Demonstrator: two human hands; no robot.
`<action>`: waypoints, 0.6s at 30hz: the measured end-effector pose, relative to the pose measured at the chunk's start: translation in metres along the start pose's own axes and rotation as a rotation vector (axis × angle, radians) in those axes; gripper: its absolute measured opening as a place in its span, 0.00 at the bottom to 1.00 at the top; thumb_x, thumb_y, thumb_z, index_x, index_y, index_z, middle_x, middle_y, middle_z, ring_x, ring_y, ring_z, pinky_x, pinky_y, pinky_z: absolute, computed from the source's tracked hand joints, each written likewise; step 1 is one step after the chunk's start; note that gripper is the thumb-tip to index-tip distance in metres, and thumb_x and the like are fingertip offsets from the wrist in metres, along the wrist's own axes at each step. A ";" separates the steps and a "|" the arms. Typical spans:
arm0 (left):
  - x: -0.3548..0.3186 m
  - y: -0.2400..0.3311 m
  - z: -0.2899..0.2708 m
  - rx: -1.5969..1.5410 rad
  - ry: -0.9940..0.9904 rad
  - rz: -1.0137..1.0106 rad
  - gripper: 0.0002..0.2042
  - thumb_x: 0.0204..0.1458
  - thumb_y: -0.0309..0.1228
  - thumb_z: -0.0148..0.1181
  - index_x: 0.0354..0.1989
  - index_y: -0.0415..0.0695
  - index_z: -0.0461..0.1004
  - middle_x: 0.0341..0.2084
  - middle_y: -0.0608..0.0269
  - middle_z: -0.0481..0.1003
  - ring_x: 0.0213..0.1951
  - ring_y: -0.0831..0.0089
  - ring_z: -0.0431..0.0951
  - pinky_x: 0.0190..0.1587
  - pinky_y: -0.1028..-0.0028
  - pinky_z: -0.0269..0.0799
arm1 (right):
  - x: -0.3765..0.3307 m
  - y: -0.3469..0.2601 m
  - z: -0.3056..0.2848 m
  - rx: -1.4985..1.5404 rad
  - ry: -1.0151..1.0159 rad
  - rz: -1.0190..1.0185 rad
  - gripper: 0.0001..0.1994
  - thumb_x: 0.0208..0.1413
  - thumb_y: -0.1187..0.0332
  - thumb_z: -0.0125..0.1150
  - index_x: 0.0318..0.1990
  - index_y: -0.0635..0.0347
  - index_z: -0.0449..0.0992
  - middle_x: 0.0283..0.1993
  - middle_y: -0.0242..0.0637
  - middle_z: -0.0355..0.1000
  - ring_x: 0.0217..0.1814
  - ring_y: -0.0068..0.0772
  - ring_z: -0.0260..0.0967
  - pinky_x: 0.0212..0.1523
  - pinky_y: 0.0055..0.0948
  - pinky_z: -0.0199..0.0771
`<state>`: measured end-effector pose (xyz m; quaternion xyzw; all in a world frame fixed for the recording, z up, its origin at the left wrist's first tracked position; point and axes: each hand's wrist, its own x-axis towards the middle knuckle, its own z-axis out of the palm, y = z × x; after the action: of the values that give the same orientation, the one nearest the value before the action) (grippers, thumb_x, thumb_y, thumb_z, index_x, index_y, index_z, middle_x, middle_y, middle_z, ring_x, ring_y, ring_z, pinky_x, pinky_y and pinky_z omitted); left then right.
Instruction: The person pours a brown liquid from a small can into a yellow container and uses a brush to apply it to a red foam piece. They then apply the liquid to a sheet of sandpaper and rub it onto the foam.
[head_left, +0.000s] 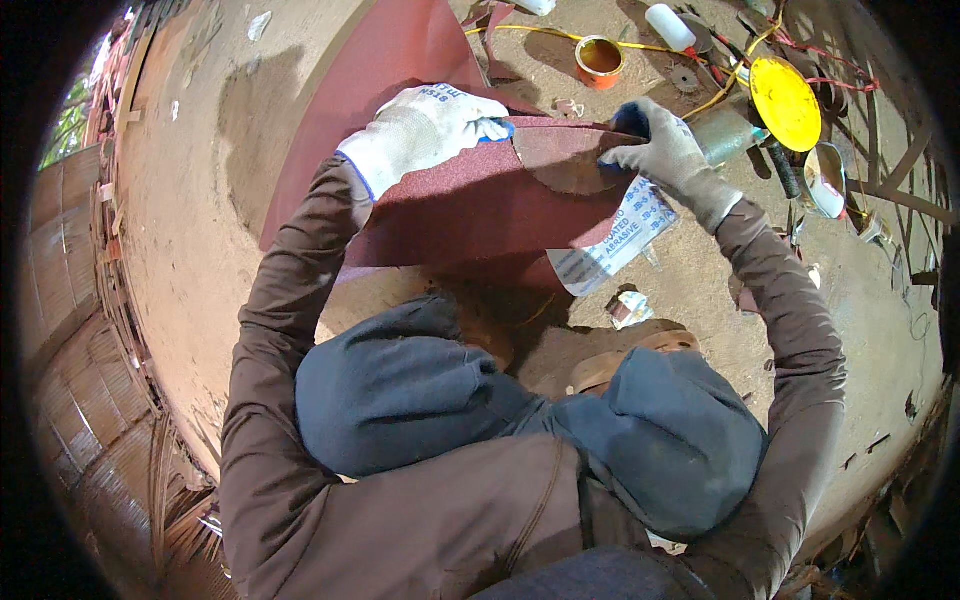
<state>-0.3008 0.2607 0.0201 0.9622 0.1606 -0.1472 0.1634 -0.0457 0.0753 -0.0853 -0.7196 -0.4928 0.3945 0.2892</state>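
A large dark-red sheet of sandpaper [440, 218] is bent in front of me, its printed white-and-blue backing showing at the lower right corner. My left hand [430, 130], in a white glove with blue-coated fingertips, is closed on the sheet's upper fold. Against the sheet's upper right lies a brownish, round-edged piece [570, 160], its upper part hidden by the fold. My right hand [675, 160], gloved alike, pinches the sandpaper's right end by this piece. More of the red sheet [400, 50] spreads out behind my left hand.
Beyond my hands on the bare ground stand an orange tub [599, 60] of brown liquid, a white bottle [670, 27] and a yellow disc [786, 103]. A yellow cable [640, 46] runs past them. Crumpled packaging [630, 309] lies by my feet. Corrugated sheeting [100, 400] edges the left.
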 end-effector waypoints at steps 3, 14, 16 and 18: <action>-0.004 -0.004 0.010 0.021 0.036 -0.010 0.19 0.63 0.49 0.52 0.53 0.55 0.80 0.46 0.57 0.81 0.49 0.55 0.81 0.54 0.57 0.74 | -0.008 0.006 0.019 -0.101 0.247 0.042 0.43 0.38 0.53 0.83 0.62 0.62 0.69 0.55 0.48 0.73 0.59 0.46 0.72 0.58 0.39 0.73; -0.006 -0.012 0.023 0.111 0.105 0.136 0.14 0.60 0.40 0.57 0.53 0.61 0.79 0.51 0.71 0.80 0.50 0.66 0.80 0.51 0.63 0.77 | -0.025 -0.001 0.038 0.048 0.449 0.138 0.43 0.33 0.50 0.85 0.54 0.71 0.74 0.46 0.51 0.79 0.51 0.43 0.78 0.52 0.38 0.78; -0.006 -0.012 0.023 0.106 0.149 0.193 0.15 0.58 0.42 0.60 0.52 0.55 0.79 0.47 0.65 0.81 0.48 0.62 0.81 0.51 0.63 0.75 | -0.018 0.013 0.033 0.147 0.309 0.193 0.46 0.32 0.49 0.85 0.55 0.73 0.72 0.47 0.51 0.78 0.50 0.44 0.78 0.52 0.38 0.78; -0.008 -0.011 0.025 0.085 0.162 0.183 0.16 0.57 0.44 0.62 0.51 0.52 0.80 0.45 0.62 0.81 0.46 0.60 0.81 0.51 0.63 0.75 | -0.018 0.013 0.032 0.169 0.255 0.226 0.47 0.31 0.47 0.85 0.54 0.73 0.71 0.47 0.51 0.77 0.50 0.45 0.78 0.51 0.38 0.78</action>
<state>-0.3179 0.2598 -0.0028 0.9876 0.0781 -0.0602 0.1218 -0.0698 0.0550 -0.1076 -0.7876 -0.3334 0.3702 0.3625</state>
